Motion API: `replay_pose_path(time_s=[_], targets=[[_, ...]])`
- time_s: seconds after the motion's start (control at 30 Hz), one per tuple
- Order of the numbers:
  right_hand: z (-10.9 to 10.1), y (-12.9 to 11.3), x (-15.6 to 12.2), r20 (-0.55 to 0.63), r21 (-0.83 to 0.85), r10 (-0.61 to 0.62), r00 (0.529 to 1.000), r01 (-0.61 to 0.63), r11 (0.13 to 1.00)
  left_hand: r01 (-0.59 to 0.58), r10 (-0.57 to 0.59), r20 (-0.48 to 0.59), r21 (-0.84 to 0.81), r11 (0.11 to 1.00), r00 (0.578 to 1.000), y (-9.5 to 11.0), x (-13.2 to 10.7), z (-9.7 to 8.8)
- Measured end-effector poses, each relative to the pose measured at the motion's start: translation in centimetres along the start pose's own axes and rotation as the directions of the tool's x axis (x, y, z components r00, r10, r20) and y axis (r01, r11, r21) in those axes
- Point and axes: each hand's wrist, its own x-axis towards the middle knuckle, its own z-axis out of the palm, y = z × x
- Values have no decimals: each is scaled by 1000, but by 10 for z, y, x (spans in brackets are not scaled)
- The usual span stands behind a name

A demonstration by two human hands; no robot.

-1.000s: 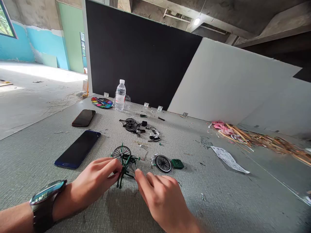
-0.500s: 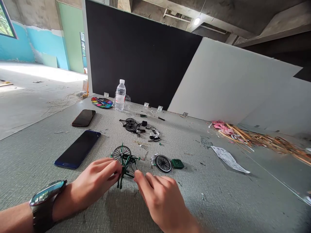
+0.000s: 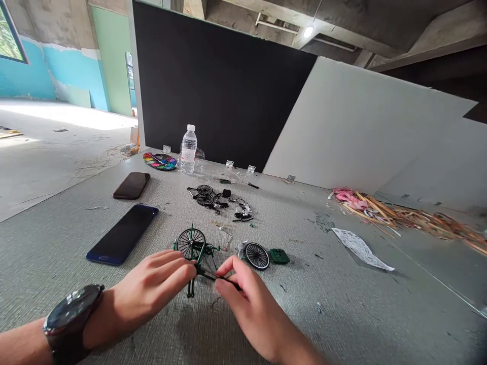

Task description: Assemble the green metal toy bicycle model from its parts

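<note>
1. Head view, change since half a second ago: the right hand (image 3: 253, 301) has curled up off the desk (image 3: 353, 314). Its thumb and forefinger are now closed on a thin dark tool (image 3: 216, 276), where before the fingers lay flatter beside the model. The left hand (image 3: 152, 289) has slid slightly toward the right.
2. Head view, the model: a small green model bicycle (image 3: 196, 251) lies on the desk just in front of both hands, near the middle of the near edge. It is only partly built. One black spoked wheel is fitted at the far end, and the green frame tubes run back toward the person and end in a dark fork-like piece.
3. Head view, the hands: the left hand's fingertips are pinched shut on the frame just behind the wheel, and a dark wristwatch (image 3: 70, 317) is on that wrist. The right hand grips the tool, whose tip points at the frame beside the left fingertips. I cannot tell whether the tip touches the frame.
4. Head view, nearby things:
   - A loose spoked wheel (image 3: 256, 255) and a green block (image 3: 279, 256) lie just to the right of the model.
   - A blue phone (image 3: 122, 234) lies to the left, with a dark phone (image 3: 131, 185) beyond it.
   - Black bicycle parts (image 3: 215, 198) are farther back.
   - A water bottle (image 3: 188, 149) and a paint palette (image 3: 160, 161) stand at the far edge.
</note>
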Motion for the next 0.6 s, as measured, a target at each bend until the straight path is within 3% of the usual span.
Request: replay_pose_path(time_s=[0.07, 0.1, 0.13, 0.2, 0.23, 0.27, 0.3, 0.33, 0.4, 0.47, 0.53, 0.6], targets=[[-4, 1, -1, -29, -216, -174, 984, 164, 963, 82, -83, -49, -7, 997, 995, -1, -2, 4], [-6, 4, -1, -26, -343, -281, 959, 256, 904, 128, -128, -69, -15, 992, 989, -1, -4, 6], [-7, 7, 0, -4, -476, -401, 916, 351, 806, 170, -171, -80, -25, 985, 982, -1, -5, 8], [-8, 14, 2, 77, -707, -622, 779, 483, 517, 246, -249, -98, -40, 968, 963, 0, -7, 11], [-7, 17, 3, 130, -770, -689, 713, 510, 383, 266, -270, -103, -48, 963, 957, 1, -8, 12], [-6, 19, 3, 167, -796, -721, 672, 524, 303, 271, -276, -104, -57, 961, 956, 1, -8, 12], [-5, 21, 3, 173, -789, -725, 667, 534, 303, 258, -264, -98, -67, 964, 960, 2, -9, 12], [-3, 21, 3, 148, -750, -701, 698, 541, 381, 233, -239, -87, -75, 970, 967, 2, -9, 12], [3, 19, 2, 48, -560, -556, 830, 483, 673, 159, -164, -70, -70, 985, 984, 2, -9, 9], [8, 16, 2, -15, -247, -313, 950, 300, 921, 97, -99, -43, -47, 994, 994, 2, -7, 6], [13, 15, 4, 2, 84, -79, 997, 79, 993, 33, -34, -17, -16, 999, 999, 2, -4, 2], [14, 14, 7, 84, 306, 85, 993, -107, 946, -62, 62, -18, 21, 998, 998, 2, 0, -1]])
